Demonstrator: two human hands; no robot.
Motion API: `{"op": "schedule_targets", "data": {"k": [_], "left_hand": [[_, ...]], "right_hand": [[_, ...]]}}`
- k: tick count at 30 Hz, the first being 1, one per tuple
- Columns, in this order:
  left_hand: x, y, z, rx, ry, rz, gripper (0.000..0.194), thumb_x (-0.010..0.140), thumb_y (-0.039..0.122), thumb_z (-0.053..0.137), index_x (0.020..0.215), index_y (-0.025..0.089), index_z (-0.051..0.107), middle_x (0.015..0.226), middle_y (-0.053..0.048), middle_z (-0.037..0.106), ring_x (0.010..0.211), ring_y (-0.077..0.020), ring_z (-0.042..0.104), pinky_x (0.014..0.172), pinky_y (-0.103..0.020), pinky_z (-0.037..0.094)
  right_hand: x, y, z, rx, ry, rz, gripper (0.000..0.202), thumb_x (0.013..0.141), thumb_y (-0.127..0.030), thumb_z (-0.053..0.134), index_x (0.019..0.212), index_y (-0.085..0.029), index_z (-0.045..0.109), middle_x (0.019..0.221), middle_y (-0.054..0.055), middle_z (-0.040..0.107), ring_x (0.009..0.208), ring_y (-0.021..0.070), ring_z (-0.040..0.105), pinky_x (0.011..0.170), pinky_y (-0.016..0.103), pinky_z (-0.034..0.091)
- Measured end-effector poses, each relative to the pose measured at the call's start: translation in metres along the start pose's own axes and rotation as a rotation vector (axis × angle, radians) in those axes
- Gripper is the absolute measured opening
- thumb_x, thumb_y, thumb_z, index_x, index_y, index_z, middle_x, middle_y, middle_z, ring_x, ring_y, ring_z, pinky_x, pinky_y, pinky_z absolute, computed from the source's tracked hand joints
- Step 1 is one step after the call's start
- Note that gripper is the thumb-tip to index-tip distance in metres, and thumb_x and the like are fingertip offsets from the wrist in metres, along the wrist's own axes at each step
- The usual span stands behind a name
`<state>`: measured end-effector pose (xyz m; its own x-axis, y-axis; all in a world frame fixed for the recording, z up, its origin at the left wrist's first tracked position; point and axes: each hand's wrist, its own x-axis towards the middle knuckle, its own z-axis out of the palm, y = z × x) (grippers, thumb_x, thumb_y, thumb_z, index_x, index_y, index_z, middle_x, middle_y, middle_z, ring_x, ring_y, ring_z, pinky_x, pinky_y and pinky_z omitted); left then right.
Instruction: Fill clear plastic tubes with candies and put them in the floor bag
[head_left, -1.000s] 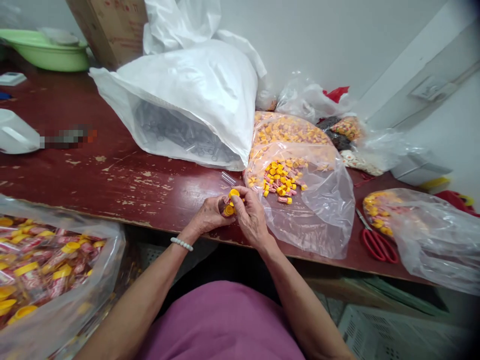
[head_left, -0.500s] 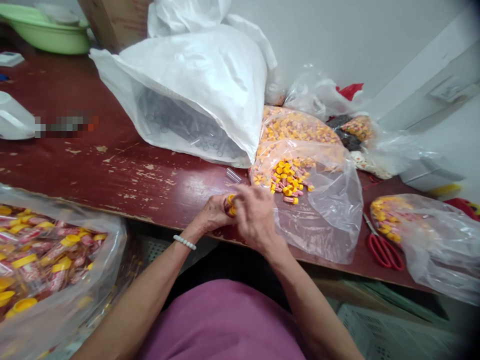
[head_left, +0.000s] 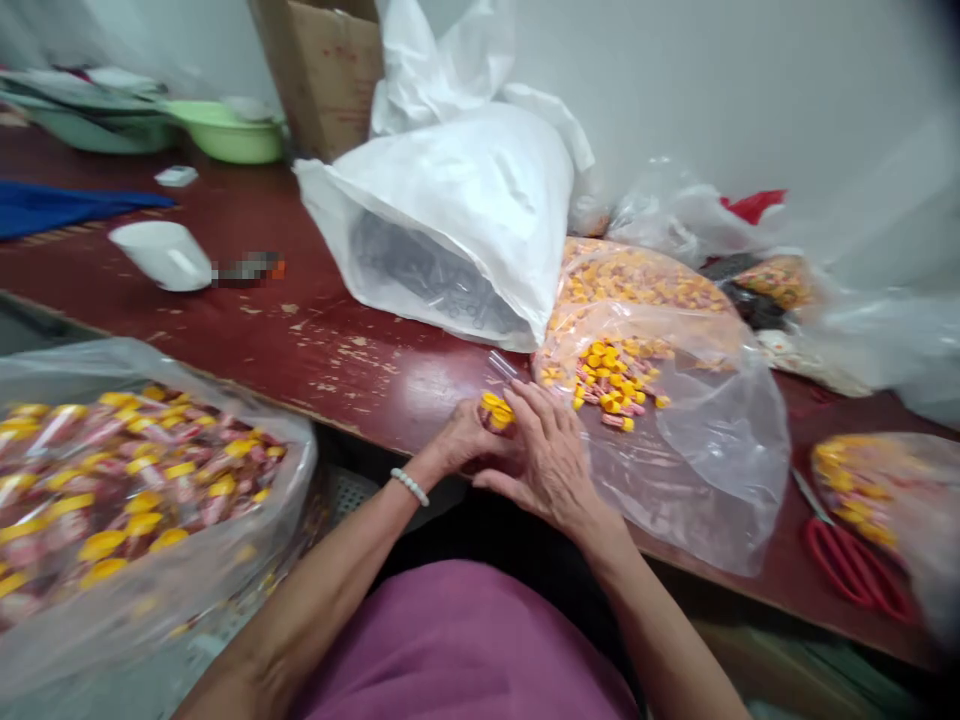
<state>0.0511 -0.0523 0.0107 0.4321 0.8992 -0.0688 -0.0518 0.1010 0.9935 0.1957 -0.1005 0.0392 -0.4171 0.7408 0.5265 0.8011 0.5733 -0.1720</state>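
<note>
My left hand point(head_left: 463, 440), with a beaded bracelet at the wrist, is closed around a small yellow-capped tube point(head_left: 496, 410); its lower part is hidden by the fingers. My right hand point(head_left: 551, 455) is just to the right of it, fingers stretched out and thumb apart; whether its fingertips touch the cap I cannot tell. A clear empty tube point(head_left: 502, 365) lies on the table just beyond the hands. Right of them, a pile of small yellow-capped pieces point(head_left: 611, 375) spills from a clear plastic bag point(head_left: 697, 470).
A white sack point(head_left: 480, 170) full of clear tubes opens toward me on the red-brown table point(head_left: 337, 345). At left stands a large bag of filled yellow-capped tubes point(head_left: 150, 490). Red-handled scissors point(head_left: 855, 570) lie at right; a white container point(head_left: 161, 255) stands at back left.
The view has swung left, so things appear further right. My right hand has drawn back slightly from over the cap and its fingers have spread; my left hand keeps its hold.
</note>
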Motion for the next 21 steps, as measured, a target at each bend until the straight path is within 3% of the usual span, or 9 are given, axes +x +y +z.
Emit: {"op": "schedule_targets", "data": {"k": [3,8,12,15,17,19,21], "left_hand": [[-0.021,0.003,0.007,-0.208,-0.101,-0.01,0.02,0.049,0.008,0.065,0.068,0.012,0.06,0.066,0.002,0.056,0.061,-0.0093,0.05,0.054,-0.02,0.041],[-0.047,0.003,0.005,-0.368,0.037,-0.077,0.02,0.044,0.005,0.066,0.057,0.013,0.052,0.058,0.005,0.048,0.053,-0.0072,0.043,0.046,-0.019,0.033],[-0.072,0.016,-0.008,-0.344,0.112,-0.081,0.018,0.045,0.007,0.067,0.056,0.012,0.052,0.056,0.005,0.047,0.051,-0.0068,0.042,0.046,-0.02,0.032],[-0.095,0.037,-0.04,-0.229,0.196,-0.043,0.019,0.047,0.012,0.071,0.06,0.012,0.057,0.06,0.003,0.053,0.056,-0.0086,0.048,0.054,-0.022,0.039],[-0.113,0.054,-0.074,-0.106,0.399,-0.007,0.021,0.047,0.015,0.074,0.061,0.013,0.057,0.061,0.003,0.055,0.06,-0.01,0.052,0.06,-0.023,0.042],[-0.133,0.07,-0.113,0.109,0.643,0.022,0.022,0.048,0.015,0.073,0.057,0.014,0.053,0.061,0.003,0.055,0.061,-0.0105,0.052,0.059,-0.023,0.043],[-0.154,0.078,-0.15,0.365,0.811,-0.021,0.022,0.05,0.019,0.073,0.062,0.014,0.054,0.062,0.003,0.055,0.058,-0.0103,0.05,0.055,-0.023,0.041]], "right_hand": [[-0.007,-0.005,0.013,-0.031,-0.036,-0.127,0.075,0.075,-0.046,0.064,0.136,-0.014,0.034,0.131,0.019,0.048,0.118,0.0319,0.046,0.094,0.048,0.042],[0.0,-0.015,0.029,0.027,0.083,-0.23,0.059,0.079,-0.038,0.059,0.13,-0.013,0.042,0.113,0.018,0.058,0.099,0.0297,0.056,0.082,0.044,0.049],[0.012,-0.044,0.023,0.11,0.053,-0.27,0.062,0.077,-0.039,0.06,0.131,-0.015,0.04,0.115,0.017,0.056,0.101,0.0298,0.055,0.083,0.045,0.048],[0.017,-0.062,0.02,0.172,0.021,-0.233,0.077,0.074,-0.049,0.062,0.137,-0.018,0.031,0.134,0.019,0.043,0.117,0.0352,0.046,0.091,0.054,0.042],[0.014,-0.061,0.02,0.222,0.031,-0.167,0.08,0.075,-0.052,0.061,0.139,-0.019,0.028,0.14,0.019,0.035,0.124,0.0366,0.04,0.096,0.057,0.038],[0.007,-0.05,0.022,0.28,0.017,-0.093,0.068,0.079,-0.048,0.058,0.137,-0.022,0.032,0.14,0.016,0.036,0.126,0.0338,0.04,0.097,0.054,0.039],[-0.003,-0.037,0.024,0.337,-0.021,-0.039,0.054,0.084,-0.042,0.054,0.132,-0.024,0.039,0.136,0.014,0.04,0.123,0.0305,0.044,0.096,0.05,0.042]]}}
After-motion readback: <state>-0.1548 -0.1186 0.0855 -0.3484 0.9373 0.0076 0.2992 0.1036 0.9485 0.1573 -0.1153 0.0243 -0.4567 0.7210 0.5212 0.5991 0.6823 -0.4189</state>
